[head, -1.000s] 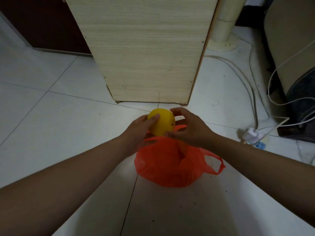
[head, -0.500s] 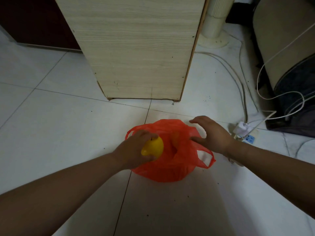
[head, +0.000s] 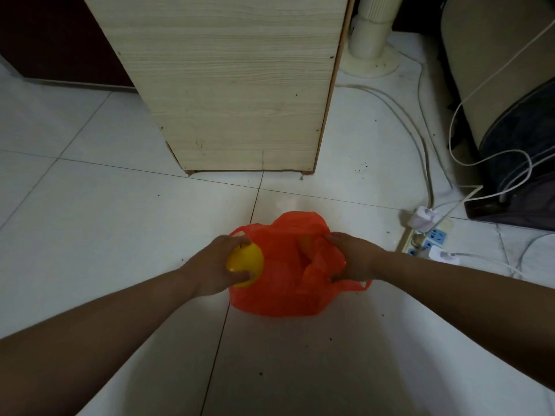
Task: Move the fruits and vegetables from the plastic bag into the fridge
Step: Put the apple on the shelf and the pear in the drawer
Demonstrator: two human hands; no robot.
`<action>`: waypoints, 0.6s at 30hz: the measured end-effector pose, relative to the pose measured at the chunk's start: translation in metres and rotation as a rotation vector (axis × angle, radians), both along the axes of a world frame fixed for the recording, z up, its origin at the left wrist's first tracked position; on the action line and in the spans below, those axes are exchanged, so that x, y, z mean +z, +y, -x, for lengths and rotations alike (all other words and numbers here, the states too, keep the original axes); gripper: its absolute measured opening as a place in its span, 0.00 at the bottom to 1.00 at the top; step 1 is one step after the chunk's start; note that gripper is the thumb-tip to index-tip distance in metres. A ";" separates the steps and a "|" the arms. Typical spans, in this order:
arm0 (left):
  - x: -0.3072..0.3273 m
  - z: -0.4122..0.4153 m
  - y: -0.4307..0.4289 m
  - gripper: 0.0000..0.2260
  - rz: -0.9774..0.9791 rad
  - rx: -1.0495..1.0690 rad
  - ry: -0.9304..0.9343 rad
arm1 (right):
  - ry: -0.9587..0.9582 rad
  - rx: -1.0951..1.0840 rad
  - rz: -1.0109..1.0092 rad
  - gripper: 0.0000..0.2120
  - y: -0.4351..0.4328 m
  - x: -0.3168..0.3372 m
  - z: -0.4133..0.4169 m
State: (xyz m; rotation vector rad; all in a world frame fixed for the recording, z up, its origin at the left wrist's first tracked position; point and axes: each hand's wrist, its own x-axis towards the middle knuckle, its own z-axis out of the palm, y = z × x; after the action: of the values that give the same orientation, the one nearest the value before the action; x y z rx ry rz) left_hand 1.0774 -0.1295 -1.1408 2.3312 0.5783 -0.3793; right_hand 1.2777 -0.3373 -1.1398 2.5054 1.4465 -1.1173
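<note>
An orange-red plastic bag sits on the white tiled floor in front of me. My left hand grips a round yellow fruit at the bag's left side, fingers curled round it. My right hand grips the crumpled right edge of the bag near its handle. What lies inside the bag is hidden by the plastic. No fridge is in view.
A light wooden cabinet stands just beyond the bag. To the right lie a power strip with plugs and several white cables. A white fan base and a dark piece of furniture stand at the back right.
My left hand has brought the yellow fruit down from above the bag to its left side. My right hand let go of the fruit and took hold of the bag's right edge.
</note>
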 end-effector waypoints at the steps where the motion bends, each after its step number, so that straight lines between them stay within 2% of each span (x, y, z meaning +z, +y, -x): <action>1: -0.001 0.001 -0.003 0.31 0.014 -0.020 0.036 | 0.013 -0.017 -0.007 0.41 0.001 0.003 -0.002; 4: -0.002 0.001 -0.012 0.31 0.024 -0.074 0.086 | 0.091 -0.052 -0.001 0.36 0.005 0.011 -0.004; 10: 0.002 -0.003 -0.012 0.30 0.013 -0.043 -0.018 | 0.181 -0.062 -0.018 0.41 0.022 0.013 0.009; 18: -0.002 0.006 0.005 0.32 -0.075 0.007 -0.072 | 0.133 0.067 0.000 0.44 0.026 -0.002 0.015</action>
State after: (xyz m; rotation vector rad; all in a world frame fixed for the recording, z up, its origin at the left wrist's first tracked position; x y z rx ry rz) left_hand 1.0713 -0.1244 -1.1424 2.4035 0.5746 -0.2732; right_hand 1.2623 -0.3109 -1.1421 2.4038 1.5490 -1.2933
